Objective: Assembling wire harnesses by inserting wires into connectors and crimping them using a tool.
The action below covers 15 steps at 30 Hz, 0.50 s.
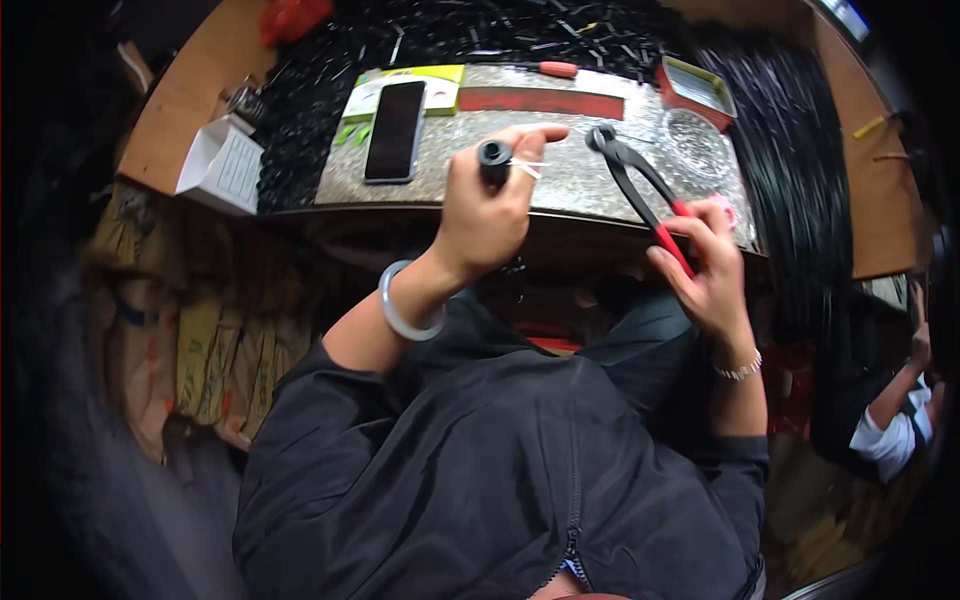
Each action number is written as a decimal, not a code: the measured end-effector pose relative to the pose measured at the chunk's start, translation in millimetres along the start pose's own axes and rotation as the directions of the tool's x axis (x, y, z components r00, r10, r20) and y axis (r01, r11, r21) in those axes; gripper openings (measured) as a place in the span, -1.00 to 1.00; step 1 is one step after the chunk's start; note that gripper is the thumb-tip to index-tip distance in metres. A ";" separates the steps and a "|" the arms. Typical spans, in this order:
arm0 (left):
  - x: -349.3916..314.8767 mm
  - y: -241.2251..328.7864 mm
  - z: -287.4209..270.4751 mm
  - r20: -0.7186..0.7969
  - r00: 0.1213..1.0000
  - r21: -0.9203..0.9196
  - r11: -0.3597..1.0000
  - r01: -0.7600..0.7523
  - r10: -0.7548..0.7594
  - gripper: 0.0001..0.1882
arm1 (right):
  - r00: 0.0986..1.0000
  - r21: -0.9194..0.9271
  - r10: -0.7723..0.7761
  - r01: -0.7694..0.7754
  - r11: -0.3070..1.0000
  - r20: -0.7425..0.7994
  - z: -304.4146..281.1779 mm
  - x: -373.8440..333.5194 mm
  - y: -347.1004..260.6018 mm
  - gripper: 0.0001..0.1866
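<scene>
My left hand is closed around a short black tube-like piece, its round hollow end turned up. Its index finger points out to the right. A few thin white strands stick out beside the thumb. In my right hand are end-cutting pincers with red grips, held by the handles. Their dark head points up and left, over the work surface and apart from the black piece. Whether the jaws meet cannot be made out.
A phone lies on the grey work surface. Behind are a red bar and an orange-handled tool. A red tin and clear round dish stand right, beside long black strands. Another person sits far right.
</scene>
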State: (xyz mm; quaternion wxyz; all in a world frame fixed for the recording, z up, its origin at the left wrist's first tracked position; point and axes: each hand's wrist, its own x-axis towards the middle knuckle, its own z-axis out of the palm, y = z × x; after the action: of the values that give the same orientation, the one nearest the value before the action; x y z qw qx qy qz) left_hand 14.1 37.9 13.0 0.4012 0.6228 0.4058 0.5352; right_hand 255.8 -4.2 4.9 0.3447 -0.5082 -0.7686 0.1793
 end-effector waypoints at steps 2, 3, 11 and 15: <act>3.7 -4.5 4.0 -0.008 0.999 -0.033 0.999 -0.032 0.032 -0.69 | 0.971 -0.352 -0.233 0.199 0.914 -0.056 -19.3 -2.6 -34.4 -0.70; 2.7 -4.6 4.1 -0.026 0.999 -0.006 0.999 -0.042 0.042 -0.70 | 0.955 -0.464 -0.290 0.226 0.856 -0.069 -20.4 -5.0 -44.3 -0.66; -2.1 -5.7 1.1 -0.002 0.999 0.042 0.998 -0.042 0.042 -0.73 | 0.889 -0.745 -0.457 0.302 0.594 -0.004 -20.9 -7.3 -71.6 -0.64; -7.2 -7.9 1.9 -0.002 0.997 -0.002 0.997 -0.080 0.080 -0.74 | 0.855 -0.745 -0.517 0.366 0.557 0.034 -19.3 -7.6 -73.3 -0.77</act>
State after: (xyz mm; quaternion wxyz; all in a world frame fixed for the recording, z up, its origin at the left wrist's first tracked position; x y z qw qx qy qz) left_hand 14.6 33.8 3.0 0.3798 0.6375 0.3805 0.5519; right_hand 223.2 -43.2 61.7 0.2184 -0.4063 -0.8408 -0.2835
